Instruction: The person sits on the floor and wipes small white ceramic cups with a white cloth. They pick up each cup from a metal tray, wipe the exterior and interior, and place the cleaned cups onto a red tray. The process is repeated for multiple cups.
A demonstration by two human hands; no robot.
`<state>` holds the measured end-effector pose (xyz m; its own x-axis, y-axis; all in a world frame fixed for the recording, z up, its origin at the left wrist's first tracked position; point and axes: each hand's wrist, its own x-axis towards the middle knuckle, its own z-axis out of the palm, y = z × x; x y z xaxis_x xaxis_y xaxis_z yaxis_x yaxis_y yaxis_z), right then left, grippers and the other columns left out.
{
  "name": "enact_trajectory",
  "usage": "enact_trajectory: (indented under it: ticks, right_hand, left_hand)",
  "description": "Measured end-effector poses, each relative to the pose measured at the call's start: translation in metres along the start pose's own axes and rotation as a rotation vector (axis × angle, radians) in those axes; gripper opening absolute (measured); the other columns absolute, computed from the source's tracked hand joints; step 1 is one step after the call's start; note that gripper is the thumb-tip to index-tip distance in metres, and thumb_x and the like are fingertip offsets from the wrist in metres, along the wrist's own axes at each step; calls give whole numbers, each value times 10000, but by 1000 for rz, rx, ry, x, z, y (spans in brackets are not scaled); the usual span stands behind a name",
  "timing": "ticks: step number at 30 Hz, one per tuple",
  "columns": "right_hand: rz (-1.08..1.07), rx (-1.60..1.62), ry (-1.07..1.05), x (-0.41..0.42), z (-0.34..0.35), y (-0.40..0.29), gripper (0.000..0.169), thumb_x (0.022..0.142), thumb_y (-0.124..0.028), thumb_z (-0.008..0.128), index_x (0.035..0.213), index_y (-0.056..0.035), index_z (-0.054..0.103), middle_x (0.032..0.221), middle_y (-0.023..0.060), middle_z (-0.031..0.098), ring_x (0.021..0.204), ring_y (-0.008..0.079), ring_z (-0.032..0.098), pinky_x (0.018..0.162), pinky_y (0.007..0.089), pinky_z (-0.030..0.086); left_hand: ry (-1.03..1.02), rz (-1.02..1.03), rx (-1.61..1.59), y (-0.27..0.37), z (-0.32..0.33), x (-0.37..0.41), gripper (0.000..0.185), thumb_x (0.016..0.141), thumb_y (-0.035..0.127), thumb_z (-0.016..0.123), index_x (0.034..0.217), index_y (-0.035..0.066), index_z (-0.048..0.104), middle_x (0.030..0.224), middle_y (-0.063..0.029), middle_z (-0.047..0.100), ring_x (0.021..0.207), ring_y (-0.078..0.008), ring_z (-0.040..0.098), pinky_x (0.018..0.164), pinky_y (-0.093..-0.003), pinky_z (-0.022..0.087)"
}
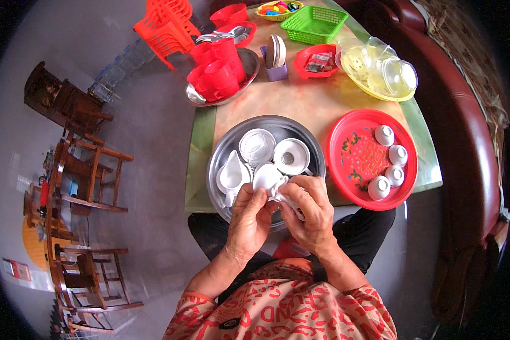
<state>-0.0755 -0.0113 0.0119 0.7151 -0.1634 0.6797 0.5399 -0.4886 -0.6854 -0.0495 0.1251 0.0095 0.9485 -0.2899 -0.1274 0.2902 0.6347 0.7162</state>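
My left hand [251, 219] grips the edge of a small white lid [266, 177], probably a teapot's, above the near rim of a round metal tray [219, 146]. My right hand [309, 212] has a crumpled white cloth or tissue [285, 196] pinched against the lid's knob. The fingers hide part of both. In the tray are a white spouted pitcher [233, 174], a white handled vessel [292, 156] and a white vessel with a clear glass-like piece [257, 146]. On the right, several small white cups [395, 175] stand upside down on a red patterned tray [344, 170].
Red mugs [219, 72] on a metal tray, a purple holder [277, 73], a red dish [314, 63], a yellow tray of clear bowls [378, 72] and a green basket [314, 23] line the table's far part. A leather sofa [463, 127] stands right; wooden chairs [95, 178] are left.
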Motion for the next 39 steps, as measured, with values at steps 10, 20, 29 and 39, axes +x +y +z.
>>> enact_trajectory:
  ticks: [10,20,29,39]
  right_hand:
    - [-281,-230,121,8,7,-1,458,548,-116,740,997,-75,661,1058,67,597,912,258,533,800,350,456]
    - [-395,-324,82,-12,9,15,457,553,-128,685,1007,-73,678,1116,55,578,909,247,525,775,327,476]
    - [-213,-260,30,-15,-8,22,380,583,-50,723,956,-95,672,1021,58,589,882,256,526,757,346,465]
    - [-228,-156,78,-11,-6,6,404,589,-31,733,988,-58,675,1015,78,622,856,256,550,754,365,464]
  left_hand:
    - [-47,-177,-201,-1,-11,2,339,968,275,500,1235,69,525,1166,-63,604,1078,-168,572,946,-335,461]
    - [-26,-333,-291,1,-12,2,410,970,367,473,1255,75,511,1185,-71,593,1116,-190,549,998,-377,426]
    - [-148,-309,-271,4,-23,8,385,976,355,454,1276,119,510,1221,-41,591,1151,-198,523,967,-384,420]
    - [-72,-290,-174,2,-10,1,334,960,325,506,1228,127,534,1175,-20,604,1089,-174,556,922,-376,452]
